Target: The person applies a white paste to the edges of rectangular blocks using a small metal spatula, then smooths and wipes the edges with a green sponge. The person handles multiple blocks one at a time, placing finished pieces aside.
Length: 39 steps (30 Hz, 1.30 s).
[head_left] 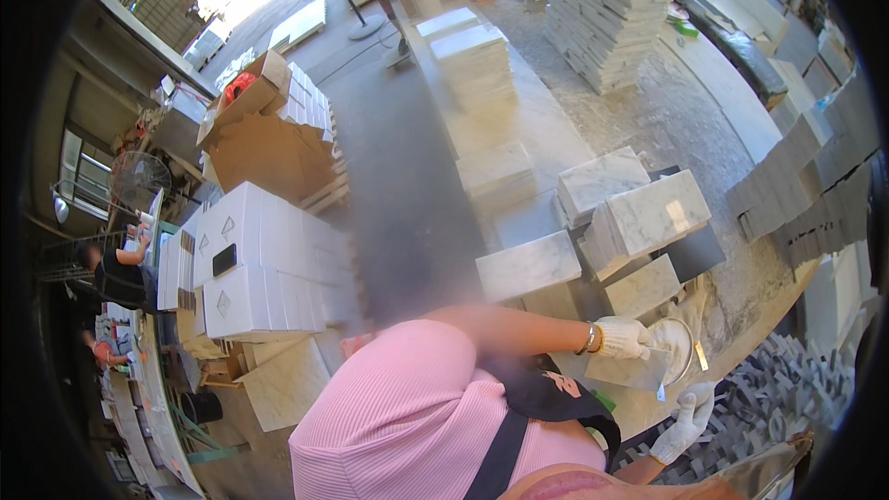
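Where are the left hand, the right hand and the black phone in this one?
Left hand (622, 338), head view: its gloved back.
Right hand (683, 420), head view: its gloved middle.
Black phone (225, 260), head view: middle of its dark upper face.

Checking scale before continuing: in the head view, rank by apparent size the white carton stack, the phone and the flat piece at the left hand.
1. White carton stack
2. Flat piece at the left hand
3. Black phone

At near right, a flat, grey-beige tile (619, 372) lies beside a round, pale dish (681, 337) with a shiny rim, perhaps partly overlapping it.
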Available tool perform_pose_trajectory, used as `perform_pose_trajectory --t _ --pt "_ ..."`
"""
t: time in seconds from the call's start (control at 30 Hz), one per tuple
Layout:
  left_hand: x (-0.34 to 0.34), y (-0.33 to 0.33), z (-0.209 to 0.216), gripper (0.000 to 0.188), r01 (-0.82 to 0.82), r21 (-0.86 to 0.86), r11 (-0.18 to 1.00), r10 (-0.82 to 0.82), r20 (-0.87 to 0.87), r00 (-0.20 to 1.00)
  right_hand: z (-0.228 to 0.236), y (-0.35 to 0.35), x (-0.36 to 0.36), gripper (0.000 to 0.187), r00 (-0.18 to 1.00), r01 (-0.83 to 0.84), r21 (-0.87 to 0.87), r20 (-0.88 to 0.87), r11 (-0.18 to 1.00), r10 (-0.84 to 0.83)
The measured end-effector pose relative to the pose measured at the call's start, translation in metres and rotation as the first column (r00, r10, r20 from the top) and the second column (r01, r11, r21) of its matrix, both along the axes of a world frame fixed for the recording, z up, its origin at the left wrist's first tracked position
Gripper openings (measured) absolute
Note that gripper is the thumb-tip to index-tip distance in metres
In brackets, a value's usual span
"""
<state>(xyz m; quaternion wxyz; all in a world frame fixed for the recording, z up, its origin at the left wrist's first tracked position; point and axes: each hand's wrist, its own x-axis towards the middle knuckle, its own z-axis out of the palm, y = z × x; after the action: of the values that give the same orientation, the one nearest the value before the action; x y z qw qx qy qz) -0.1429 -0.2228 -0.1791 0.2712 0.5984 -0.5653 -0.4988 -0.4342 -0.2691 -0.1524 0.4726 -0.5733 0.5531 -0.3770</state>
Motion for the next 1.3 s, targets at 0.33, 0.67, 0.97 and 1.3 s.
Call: perform_pose_trajectory --t 0.33,0.67,0.97,1.3 --pt "-0.001 0.000 0.003 0.038 0.020 -0.004 1.000 -0.020 0.016 1.000 0.001 0.004 0.003 0.061 1.000 0.004 -0.015 0.008 1.000 -0.004" --pt "-0.002 0.001 0.001 0.038 0.014 -0.014 1.000 -0.014 0.016 1.000 0.006 0.005 0.006 0.059 1.000 0.007 -0.012 0.029 1.000 -0.007" --pt "0.001 -0.001 0.011 0.036 0.034 0.041 0.999 -0.035 0.004 0.999 0.030 0.004 0.026 0.015 0.992 -0.073 -0.094 0.095 0.993 0.082" --pt "0.012 0.002 0.011 0.033 0.007 0.029 1.000 -0.006 -0.036 0.999 0.040 0.003 0.044 0.034 0.997 -0.031 -0.094 0.066 0.995 0.038"
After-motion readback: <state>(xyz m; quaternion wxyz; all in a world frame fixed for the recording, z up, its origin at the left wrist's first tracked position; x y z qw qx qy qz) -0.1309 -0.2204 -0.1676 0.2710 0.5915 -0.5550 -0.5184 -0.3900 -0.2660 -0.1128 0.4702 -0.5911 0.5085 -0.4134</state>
